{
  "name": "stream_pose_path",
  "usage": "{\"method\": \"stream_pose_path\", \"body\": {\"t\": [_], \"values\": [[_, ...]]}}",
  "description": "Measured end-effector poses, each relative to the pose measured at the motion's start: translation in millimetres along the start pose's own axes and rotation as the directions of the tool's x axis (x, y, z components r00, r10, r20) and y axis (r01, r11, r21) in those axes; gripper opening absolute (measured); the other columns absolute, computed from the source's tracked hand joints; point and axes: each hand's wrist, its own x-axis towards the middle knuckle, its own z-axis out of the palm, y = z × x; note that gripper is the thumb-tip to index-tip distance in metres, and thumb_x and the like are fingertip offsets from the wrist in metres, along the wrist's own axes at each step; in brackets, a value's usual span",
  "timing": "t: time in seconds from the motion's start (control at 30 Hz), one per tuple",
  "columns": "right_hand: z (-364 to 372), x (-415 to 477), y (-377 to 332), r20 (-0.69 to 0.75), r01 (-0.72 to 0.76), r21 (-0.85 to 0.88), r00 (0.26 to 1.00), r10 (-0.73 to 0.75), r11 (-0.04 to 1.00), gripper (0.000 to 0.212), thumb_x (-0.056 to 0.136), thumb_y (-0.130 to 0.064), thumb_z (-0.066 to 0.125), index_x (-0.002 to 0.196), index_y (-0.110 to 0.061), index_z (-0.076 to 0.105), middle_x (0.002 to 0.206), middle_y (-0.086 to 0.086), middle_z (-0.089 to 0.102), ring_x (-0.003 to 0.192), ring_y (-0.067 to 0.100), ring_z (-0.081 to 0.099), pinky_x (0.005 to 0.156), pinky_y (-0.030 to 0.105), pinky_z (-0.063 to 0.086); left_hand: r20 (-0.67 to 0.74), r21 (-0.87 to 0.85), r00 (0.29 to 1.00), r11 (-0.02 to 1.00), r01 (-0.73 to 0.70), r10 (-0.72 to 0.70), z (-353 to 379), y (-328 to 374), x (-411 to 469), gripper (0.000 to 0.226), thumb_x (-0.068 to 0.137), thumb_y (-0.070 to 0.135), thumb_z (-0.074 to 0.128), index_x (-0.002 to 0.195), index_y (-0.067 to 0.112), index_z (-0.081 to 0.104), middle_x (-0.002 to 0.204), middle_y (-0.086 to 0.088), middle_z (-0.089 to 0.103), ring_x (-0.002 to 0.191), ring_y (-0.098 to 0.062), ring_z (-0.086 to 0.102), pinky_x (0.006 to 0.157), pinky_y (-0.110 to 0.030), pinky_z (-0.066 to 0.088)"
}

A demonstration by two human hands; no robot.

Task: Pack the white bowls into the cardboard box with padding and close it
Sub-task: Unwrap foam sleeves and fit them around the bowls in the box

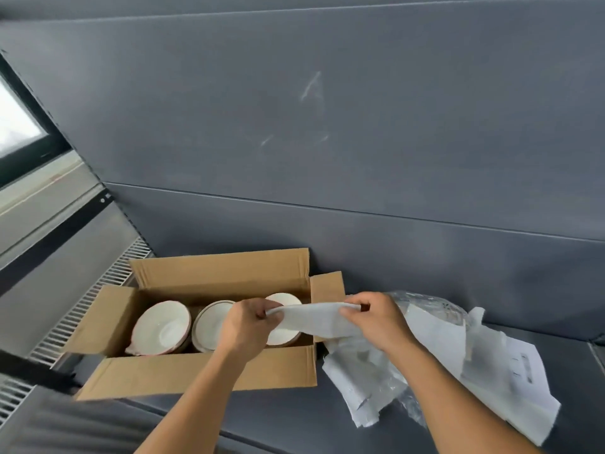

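One padding sheet (pixel 314 317), left hand (pixel 244 326) to right hand (pixel 376 322), over box (pixel 203 371) edge.

No words or numbers can be read. A white paper sheet (pixel 523 368) lying at the right edge of the dark grey worktop (pixel 566 339) carries a few small dark printed marks, too blurred to make out.
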Motion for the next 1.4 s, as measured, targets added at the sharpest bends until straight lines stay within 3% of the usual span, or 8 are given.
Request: {"method": "stream_pose_path", "body": {"t": [0.1, 0.27, 0.53, 0.9, 1.0, 1.17, 1.27, 1.4], "values": [[4.8, 2.2, -0.8, 0.032, -0.013, 0.018, 0.999, 0.013, 1.000, 0.007, 0.086, -0.028, 0.069, 0.080, -0.030, 0.067, 0.088, -0.010, 0.067, 0.087, 0.010, 0.062, 0.072, 0.028, 0.047, 0.002, -0.046, 0.999, 0.998, 0.035, -0.035, -7.9, -1.9, -2.3, 0.017, 0.092, 0.027, 0.064, 0.104, 0.018, 0.074, 0.100, 0.001, 0.065, 0.095, -0.020, 0.058, 0.070, -0.026, 0.046], [13.3, 3.3, -1.9, 0.108, -0.061, 0.122, 0.993, 0.048, 0.991, 0.011, 0.091, -0.033, 0.065, 0.094, -0.023, 0.068, 0.092, -0.003, 0.067, 0.090, 0.019, 0.063, 0.071, 0.030, 0.048, 0.098, -0.156, 0.993, 0.984, 0.085, -0.070, -14.3, -11.7, 0.7, 0.015, 0.094, 0.032, 0.061, 0.098, 0.020, 0.069, 0.097, -0.005, 0.066, 0.093, -0.026, 0.062, 0.079, -0.045, 0.056], [32.2, 6.1, -4.0, 0.071, -0.036, 0.175, 0.997, 0.024, 0.984, 0.011, 0.095, -0.034, 0.059, 0.095, -0.024, 0.064, 0.099, 0.005, 0.065, 0.092, 0.024, 0.064, 0.059, 0.036, 0.054, 0.133, -0.370, 0.985, 0.916, 0.153, -0.111, -12.0, -20.2, 2.2, 0.018, 0.095, 0.022, 0.057, 0.095, 0.004, 0.061, 0.084, -0.012, 0.056, 0.069, -0.019, 0.054, 0.050, -0.028, 0.046], [37.2, 7.5, -5.7, 0.155, -0.165, 0.310, 0.980, 0.121, 0.936, 0.006, 0.096, -0.024, 0.060, 0.101, -0.019, 0.062, 0.095, 0.005, 0.067, 0.078, 0.016, 0.061, 0.046, 0.023, 0.045, 0.318, -0.576, 0.931, 0.745, 0.338, -0.177, -16.8, -34.0, 4.9, 0.032, 0.084, 0.010, 0.074, 0.114, 0.012, 0.064, 0.111, -0.018, 0.066, 0.097, -0.034, 0.067, 0.068, -0.035, 0.056], [38.6, 8.5, -2.8, 0.134, -0.133, 0.303, 0.986, 0.096, 0.944, 0.003, 0.095, -0.019, 0.061, 0.098, -0.019, 0.063, 0.094, 0.006, 0.067, 0.079, 0.019, 0.060, 0.045, 0.024, 0.043, 0.299, -0.549, 0.938, 0.773, 0.319, -0.175, -18.2, -36.4, 4.4, 0.039, 0.078, -0.002, 0.076, 0.114, 0.009, 0.064, 0.109, -0.016, 0.066, 0.098, -0.035, 0.067, 0.067, -0.033, 0.056], [39.9, 7.8, -0.6, 0.225, -0.201, 0.488, 0.969, 0.100, 0.849, 0.017, 0.089, 0.006, 0.063, 0.093, -0.010, 0.067, 0.094, 0.011, 0.066, 0.079, 0.021, 0.065, 0.052, 0.022, 0.052, 0.211, -0.581, 0.960, 0.767, 0.274, -0.182, -17.2, -37.2, 0.2, 0.018, 0.084, -0.010, 0.066, 0.086, 0.006, 0.074, 0.085, -0.014, 0.068, 0.075, -0.023, 0.065, 0.062, -0.030, 0.056], [40.8, 9.2, -1.1, 0.284, -0.272, 0.581, 0.951, 0.123, 0.767, 0.023, 0.088, 0.018, 0.052, 0.083, 0.002, 0.068, 0.094, 0.018, 0.065, 0.076, 0.027, 0.066, 0.056, 0.025, 0.057, 0.215, -0.606, 0.962, 0.749, 0.267, -0.169, -18.6, -39.5, -1.2, 0.035, 0.086, -0.013, 0.060, 0.068, 0.011, 0.076, 0.081, -0.011, 0.068, 0.080, -0.025, 0.064, 0.068, -0.031, 0.057], [43.4, 12.1, -0.9, 0.333, -0.276, 0.637, 0.941, 0.066, 0.719, 0.034, 0.088, 0.014, 0.048, 0.071, 0.001, 0.075, 0.090, 0.019, 0.072, 0.083, 0.026, 0.069, 0.069, 0.028, 0.057, 0.275, -0.623, 0.946, 0.718, 0.310, -0.170, -25.4, -40.6, -6.9, 0.024, 0.088, -0.012, 0.059, 0.080, 0.004, 0.075, 0.097, -0.015, 0.063, 0.086, -0.027, 0.064, 0.076, -0.033, 0.060]]}}
